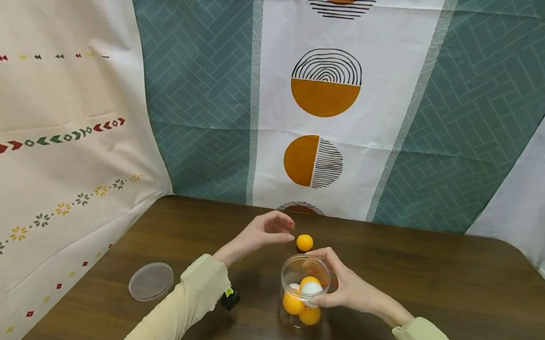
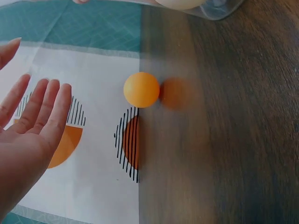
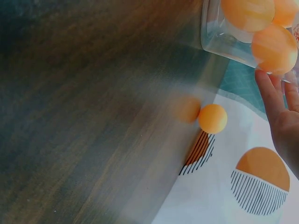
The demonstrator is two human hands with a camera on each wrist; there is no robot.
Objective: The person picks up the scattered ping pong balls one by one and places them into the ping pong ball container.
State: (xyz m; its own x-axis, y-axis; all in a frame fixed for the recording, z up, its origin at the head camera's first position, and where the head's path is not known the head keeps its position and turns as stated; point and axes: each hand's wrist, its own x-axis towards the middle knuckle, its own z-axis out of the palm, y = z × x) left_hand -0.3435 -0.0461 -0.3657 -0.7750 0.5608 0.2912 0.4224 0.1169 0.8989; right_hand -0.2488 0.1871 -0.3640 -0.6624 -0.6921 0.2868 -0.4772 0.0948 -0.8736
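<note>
Right hand (image 1: 345, 286) wraps the clear jar (image 1: 303, 292) w/ orange & white balls inside, steadying it upright on counter (image 1: 445, 290). Left hand (image 1: 263, 233) open, fingers relaxed, holding nothing, cupped near loose orange ball (image 1: 304, 242) just behind jar

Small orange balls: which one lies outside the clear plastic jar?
The lone orange ball on the dark wooden table, beyond the clear plastic jar; the others sit inside it.
</note>
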